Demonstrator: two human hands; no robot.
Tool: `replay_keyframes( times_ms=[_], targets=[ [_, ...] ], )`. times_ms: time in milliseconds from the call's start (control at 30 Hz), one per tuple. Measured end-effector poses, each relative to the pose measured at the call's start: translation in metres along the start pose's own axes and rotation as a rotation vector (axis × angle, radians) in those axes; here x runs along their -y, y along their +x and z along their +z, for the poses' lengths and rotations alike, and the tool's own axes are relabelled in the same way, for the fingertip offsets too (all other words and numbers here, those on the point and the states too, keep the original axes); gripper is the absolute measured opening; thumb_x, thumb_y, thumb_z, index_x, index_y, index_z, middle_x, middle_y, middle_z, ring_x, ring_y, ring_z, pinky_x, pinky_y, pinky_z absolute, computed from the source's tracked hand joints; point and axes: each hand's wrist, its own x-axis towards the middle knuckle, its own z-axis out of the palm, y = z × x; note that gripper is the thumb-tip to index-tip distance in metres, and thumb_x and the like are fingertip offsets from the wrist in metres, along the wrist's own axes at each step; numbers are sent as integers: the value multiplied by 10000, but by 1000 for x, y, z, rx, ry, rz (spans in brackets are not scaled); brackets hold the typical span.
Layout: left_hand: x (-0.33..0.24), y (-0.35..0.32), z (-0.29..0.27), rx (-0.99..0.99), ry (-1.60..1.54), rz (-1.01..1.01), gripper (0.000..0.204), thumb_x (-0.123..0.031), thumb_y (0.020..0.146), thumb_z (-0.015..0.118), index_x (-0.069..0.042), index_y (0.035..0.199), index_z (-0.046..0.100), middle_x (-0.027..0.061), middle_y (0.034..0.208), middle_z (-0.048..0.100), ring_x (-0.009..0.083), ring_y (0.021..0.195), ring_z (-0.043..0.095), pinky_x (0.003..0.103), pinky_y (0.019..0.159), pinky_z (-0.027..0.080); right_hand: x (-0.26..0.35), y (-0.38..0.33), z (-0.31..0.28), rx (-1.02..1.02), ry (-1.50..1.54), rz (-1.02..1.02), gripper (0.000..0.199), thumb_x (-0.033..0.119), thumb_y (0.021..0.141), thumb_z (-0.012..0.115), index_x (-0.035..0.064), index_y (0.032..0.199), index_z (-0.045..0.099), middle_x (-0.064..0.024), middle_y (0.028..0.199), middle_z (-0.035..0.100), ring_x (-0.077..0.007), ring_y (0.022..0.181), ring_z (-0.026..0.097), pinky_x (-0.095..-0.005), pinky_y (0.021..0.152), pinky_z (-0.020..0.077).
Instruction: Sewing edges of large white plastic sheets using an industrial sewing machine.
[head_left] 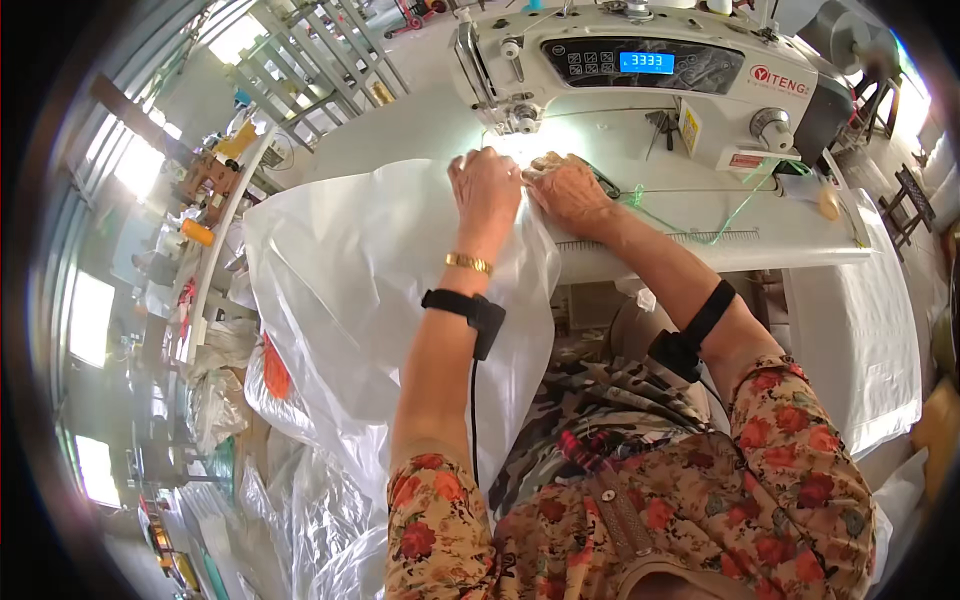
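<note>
A large white sheet (370, 240), thin and slightly see-through like plastic, spreads over the left of the sewing table and hangs down in folds toward my lap. My left hand (486, 192) has its fingers curled on the sheet's upper edge, just below the lit needle area of a white sewing machine (655, 70). Close beside it, my right hand (572, 196) pinches the same sheet near its right edge; the fingertips are partly lost in the lamp's glare. A dark, narrow tool (603, 182) shows just behind the right hand; whether the hand touches it, I cannot tell.
Green thread (735, 212) trails across the table (820, 235) on the right, near a printed ruler strip (700, 236). Small dark tools (660, 125) lie beneath the machine arm. White sheeting (850, 340) hangs off at the right. A cluttered bench (215, 240) stands to the left.
</note>
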Motion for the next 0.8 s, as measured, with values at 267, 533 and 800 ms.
replay_keyframes(
  times_ms=[267, 533, 800],
  targets=[
    [-4, -75, 7, -61, -334, 127, 439, -211, 830, 609, 4, 1211, 566, 195, 1275, 558, 352, 1173, 533, 421, 1042, 384, 19, -11, -3, -168, 28, -16, 206, 166, 845, 552, 89, 1024, 621, -80, 964, 675, -257, 982, 609, -415, 854, 455],
    [0, -70, 8, 66, -271, 157, 522, -264, 853, 531, 15, 1291, 477, 245, 1298, 523, 382, 1239, 469, 434, 1055, 370, 10, -13, -4, -44, 87, 14, 202, 167, 873, 504, 107, 998, 651, -97, 1057, 663, -261, 1080, 579, -455, 906, 446],
    [2, -61, 7, 77, -328, 131, 467, -193, 832, 526, 27, 1243, 511, 235, 1197, 562, 384, 1163, 507, 444, 1001, 395, 9, -8, -8, 3, 153, 43, 207, 210, 870, 522, 89, 923, 682, -98, 1176, 627, -298, 1179, 539, -468, 940, 418]
  ],
)
